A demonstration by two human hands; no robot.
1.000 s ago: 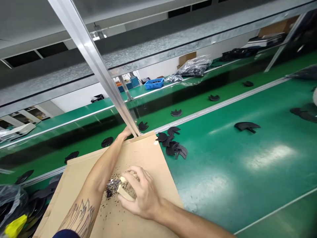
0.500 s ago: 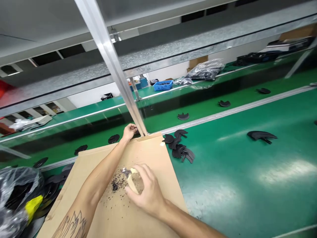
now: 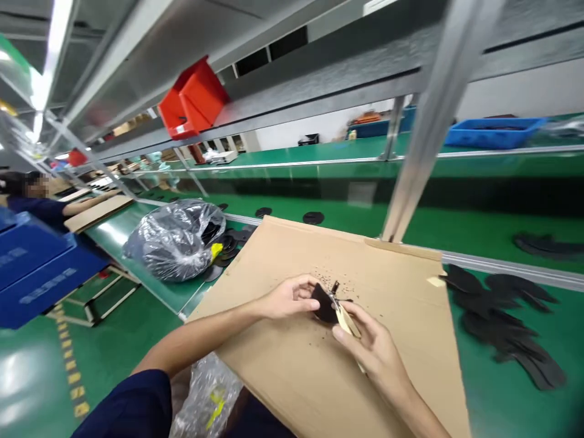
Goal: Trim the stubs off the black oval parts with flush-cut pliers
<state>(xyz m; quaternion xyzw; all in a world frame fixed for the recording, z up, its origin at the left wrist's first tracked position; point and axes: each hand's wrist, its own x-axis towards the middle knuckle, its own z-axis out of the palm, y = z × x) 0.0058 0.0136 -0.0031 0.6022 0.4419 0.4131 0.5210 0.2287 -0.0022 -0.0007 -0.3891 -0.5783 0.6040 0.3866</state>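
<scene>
My left hand (image 3: pixel 298 296) is closed on a flat black plastic part (image 3: pixel 325 304), held up over the cardboard sheet (image 3: pixel 283 365). In my right hand (image 3: pixel 371 340) is a pair of cutting pliers (image 3: pixel 347 321) with cream handles. Their jaws meet the black part near a small stem that sticks up from it. Whether the blades are closed on the stem I cannot tell. Small black scraps (image 3: pixel 340 277) lie scattered on the cardboard behind my hands.
Several black curved parts (image 3: pixel 497 316) lie heaped right of the cardboard. On the left a clear plastic bag (image 3: pixel 176 240) holds black parts. A metal post (image 3: pixel 422 134) rises behind the cardboard. Other black parts (image 3: pixel 313 217) sit along the green belt. A co-worker (image 3: pixel 39 198) is at far left.
My view has swung left. My left hand has come back from beside the post and now holds a black part. The pliers in my right hand have moved up against it.
</scene>
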